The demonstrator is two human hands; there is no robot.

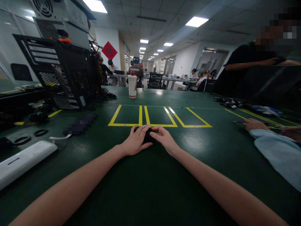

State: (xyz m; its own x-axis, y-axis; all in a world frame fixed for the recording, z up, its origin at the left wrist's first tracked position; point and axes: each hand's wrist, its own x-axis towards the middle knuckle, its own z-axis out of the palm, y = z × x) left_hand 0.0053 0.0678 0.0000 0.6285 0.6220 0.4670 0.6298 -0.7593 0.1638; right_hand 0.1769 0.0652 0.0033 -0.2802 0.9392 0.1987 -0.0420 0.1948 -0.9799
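A small black object (148,137) sits low over the green tabletop (150,188), mostly hidden by my fingers; I cannot make out its kind. Over its top and left side curls my left hand (137,140), the thumb reaching along the near side. From the right, my right hand (164,138) grips the same object between thumb and fingers. Both hands are just in front of the middle one of the yellow tape outlines (161,125) on the table.
An open black computer case (77,78) and a white power strip (25,161) are on the left. A white cup (132,86) with a red lid stands beyond the tape. At right are another person's hand (255,125) and cables (229,102). More people sit at far tables.
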